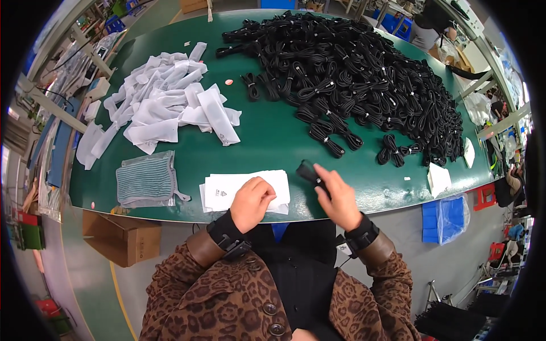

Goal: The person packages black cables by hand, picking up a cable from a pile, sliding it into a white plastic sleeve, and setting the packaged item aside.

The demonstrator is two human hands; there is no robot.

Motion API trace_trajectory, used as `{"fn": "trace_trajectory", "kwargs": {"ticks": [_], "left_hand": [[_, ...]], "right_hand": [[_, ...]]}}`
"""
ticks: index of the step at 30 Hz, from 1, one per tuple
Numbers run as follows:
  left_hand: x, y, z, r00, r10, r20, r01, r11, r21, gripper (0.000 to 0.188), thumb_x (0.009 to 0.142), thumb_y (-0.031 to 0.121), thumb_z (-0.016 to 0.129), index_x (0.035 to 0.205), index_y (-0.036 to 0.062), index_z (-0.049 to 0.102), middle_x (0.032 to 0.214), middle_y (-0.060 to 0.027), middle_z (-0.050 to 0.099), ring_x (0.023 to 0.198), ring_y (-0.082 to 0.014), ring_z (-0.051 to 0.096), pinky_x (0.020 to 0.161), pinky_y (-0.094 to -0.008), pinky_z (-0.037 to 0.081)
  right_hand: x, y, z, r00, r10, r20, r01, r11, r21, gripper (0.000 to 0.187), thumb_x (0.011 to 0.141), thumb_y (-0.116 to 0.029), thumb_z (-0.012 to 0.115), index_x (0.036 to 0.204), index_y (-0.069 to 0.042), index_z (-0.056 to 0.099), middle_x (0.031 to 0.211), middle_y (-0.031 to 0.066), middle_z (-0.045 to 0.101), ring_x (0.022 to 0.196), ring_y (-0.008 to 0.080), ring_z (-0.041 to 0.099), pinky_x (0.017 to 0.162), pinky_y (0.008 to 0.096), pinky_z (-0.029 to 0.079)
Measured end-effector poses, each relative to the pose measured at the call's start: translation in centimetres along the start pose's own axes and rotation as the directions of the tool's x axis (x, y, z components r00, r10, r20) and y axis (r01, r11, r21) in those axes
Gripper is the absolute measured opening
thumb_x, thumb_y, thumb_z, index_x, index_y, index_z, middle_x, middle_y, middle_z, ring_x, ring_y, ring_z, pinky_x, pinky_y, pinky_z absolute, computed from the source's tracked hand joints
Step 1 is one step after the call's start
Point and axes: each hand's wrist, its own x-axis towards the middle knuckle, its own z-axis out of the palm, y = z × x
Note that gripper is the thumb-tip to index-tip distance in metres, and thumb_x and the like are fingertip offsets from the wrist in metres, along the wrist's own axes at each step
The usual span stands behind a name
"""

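Observation:
A flat stack of white printed bags [222, 190] lies at the near edge of the green table. My left hand [250, 203] rests over its right part, fingers curled and pinched on the top white bag; the fingertips partly hide the grip. Just right of the stack, my right hand [340, 199] holds a coiled black cable [307, 171] between thumb and fingers, slightly above the table. Beyond it spreads a large heap of similar bundled black cables [352, 79]. At the far left lies a loose pile of filled white bags [165, 96].
A striped grey-green glove in a clear bag [146, 181] lies left of the stack. White paper pieces [438, 180] sit at the table's right edge. An open cardboard box [126, 236] stands below on the left, a blue bin [443, 220] below on the right.

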Motion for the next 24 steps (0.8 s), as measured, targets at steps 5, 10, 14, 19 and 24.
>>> {"fn": "trace_trajectory", "kwargs": {"ticks": [5,10,14,19,24], "left_hand": [[0.2,0.7,-0.5,0.972,-0.234,-0.022,0.227,0.959,-0.168,0.009,0.084,-0.001,0.070,0.087,-0.0009,0.061,0.085,-0.0103,0.062,0.073,-0.0220,0.061,0.068,-0.0318,0.050],[0.2,0.7,-0.7,0.969,-0.246,-0.036,0.231,0.945,-0.232,0.009,0.085,-0.003,0.068,0.089,-0.0008,0.060,0.087,-0.0109,0.063,0.075,-0.0219,0.061,0.070,-0.0316,0.050],[0.3,0.7,-0.8,0.998,-0.054,-0.020,0.049,0.979,-0.198,0.012,0.082,-0.005,0.068,0.091,-0.0002,0.060,0.092,-0.0109,0.063,0.081,-0.0249,0.061,0.073,-0.0335,0.051],[1.6,1.9,-1.1,0.969,0.236,0.071,-0.232,0.971,-0.059,0.018,0.077,-0.006,0.069,0.090,0.0001,0.059,0.099,-0.0114,0.063,0.092,-0.0305,0.059,0.079,-0.0373,0.050],[1.8,2.8,-1.3,0.944,0.312,0.104,-0.315,0.949,0.015,0.019,0.074,-0.005,0.067,0.091,-0.0007,0.060,0.100,-0.0140,0.061,0.094,-0.0352,0.056,0.084,-0.0420,0.047]], "right_hand": [[-0.9,-1.6,1.1,0.971,-0.185,0.153,0.197,0.978,-0.066,0.058,0.081,0.000,0.066,0.137,-0.007,0.055,0.090,0.0119,0.055,0.073,0.0296,0.061,0.063,0.0404,0.050],[-0.9,-1.8,1.2,0.923,-0.301,0.241,0.335,0.935,-0.119,0.059,0.077,0.000,0.066,0.135,-0.009,0.056,0.089,0.0097,0.054,0.069,0.0269,0.059,0.061,0.0396,0.050],[-0.5,-1.4,1.2,0.899,-0.304,0.316,0.342,0.937,-0.070,0.053,0.079,-0.001,0.065,0.131,-0.006,0.060,0.087,0.0105,0.054,0.069,0.0302,0.060,0.063,0.0407,0.051],[0.1,-1.0,0.3,0.908,-0.139,0.396,0.086,0.985,0.149,0.041,0.084,-0.004,0.065,0.125,-0.003,0.062,0.089,0.0103,0.062,0.075,0.0263,0.066,0.067,0.0372,0.054],[-0.8,0.8,2.8,0.778,0.239,0.581,-0.584,0.616,0.529,0.027,0.092,-0.015,0.069,0.114,0.001,0.064,0.099,0.0127,0.073,0.089,0.0142,0.068,0.075,0.0320,0.055]]}}
